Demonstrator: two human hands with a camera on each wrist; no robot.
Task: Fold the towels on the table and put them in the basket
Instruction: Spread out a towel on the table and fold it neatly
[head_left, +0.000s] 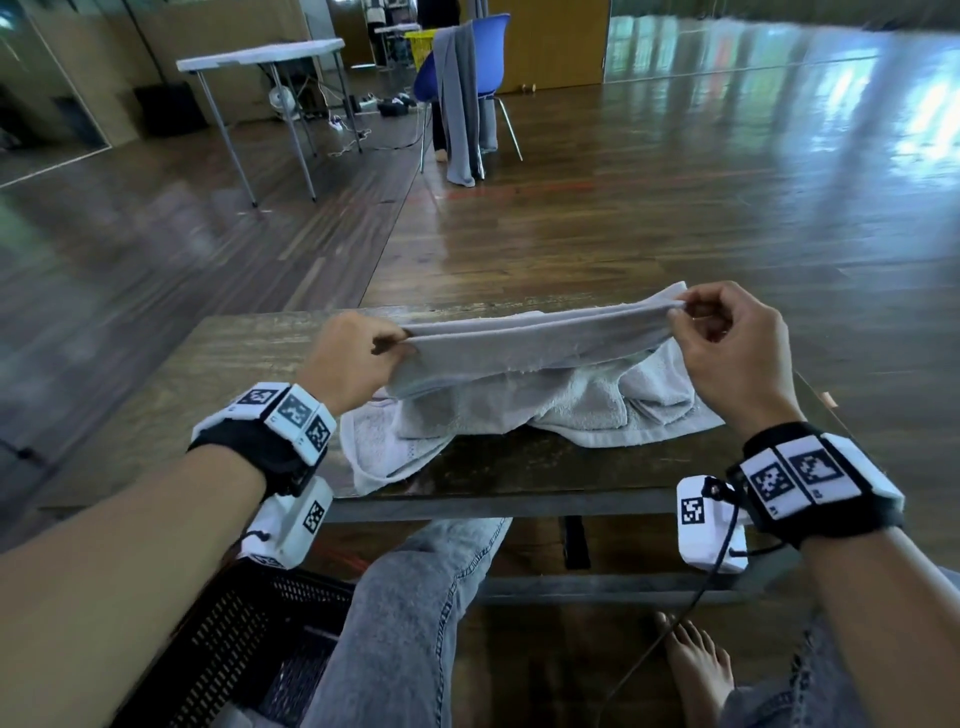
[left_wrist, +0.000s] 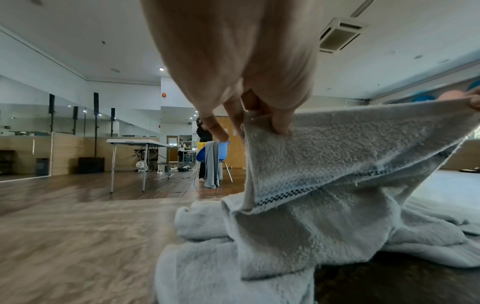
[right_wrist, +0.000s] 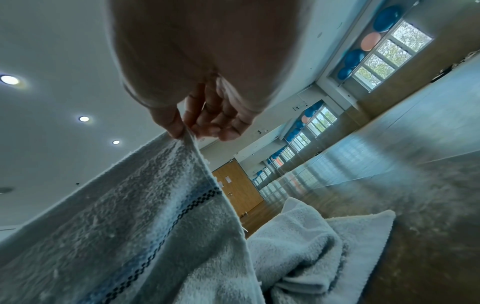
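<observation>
A light grey towel (head_left: 530, 343) is stretched between both hands above the dark wooden table (head_left: 249, 353). My left hand (head_left: 358, 358) pinches its left corners, and my right hand (head_left: 727, 343) pinches its right corners. The towel (left_wrist: 337, 148) shows a blue checked stripe near its hem, also seen on the towel (right_wrist: 135, 230) in the right wrist view. Under it lies a crumpled pile of white towels (head_left: 545, 410), partly draped over the table's near edge. A black mesh basket (head_left: 244, 644) stands on the floor at lower left, partly hidden by my left forearm.
My knee in jeans (head_left: 410, 613) and a bare foot (head_left: 696, 670) are under the table. Farther off stand a white folding table (head_left: 260, 57) and a blue chair (head_left: 467, 67) draped with grey cloth, on a wooden floor.
</observation>
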